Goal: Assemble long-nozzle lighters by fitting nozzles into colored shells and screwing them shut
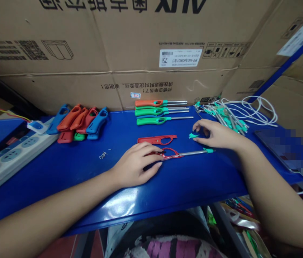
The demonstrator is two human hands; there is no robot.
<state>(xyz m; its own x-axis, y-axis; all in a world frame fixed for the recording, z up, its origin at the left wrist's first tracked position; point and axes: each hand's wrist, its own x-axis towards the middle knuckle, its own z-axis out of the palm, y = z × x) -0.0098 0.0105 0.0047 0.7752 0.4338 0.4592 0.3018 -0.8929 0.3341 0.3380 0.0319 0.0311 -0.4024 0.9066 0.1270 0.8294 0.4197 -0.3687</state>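
Note:
My left hand [137,163] rests over a red lighter handle half [176,154], its fingers and thumb around the near end, which they hide. A metal tube [193,153] runs out of this half to the right, with a teal piece [208,150] at its tip. Just beyond lies the other red handle half [156,138], its inside facing up. My right hand [216,134] hovers to the right, thumb and forefinger apart. At their tips is a small teal plastic part [193,135]; no firm grip on it shows.
Assembled lighters [151,111] lie in a row at the back. Coloured handles [80,122] are piled left, beside a power strip [11,157]. Small screws [103,155] lie nearby. Metal tubes with teal parts [228,116], a white cable [264,107] and a phone [277,150] are right.

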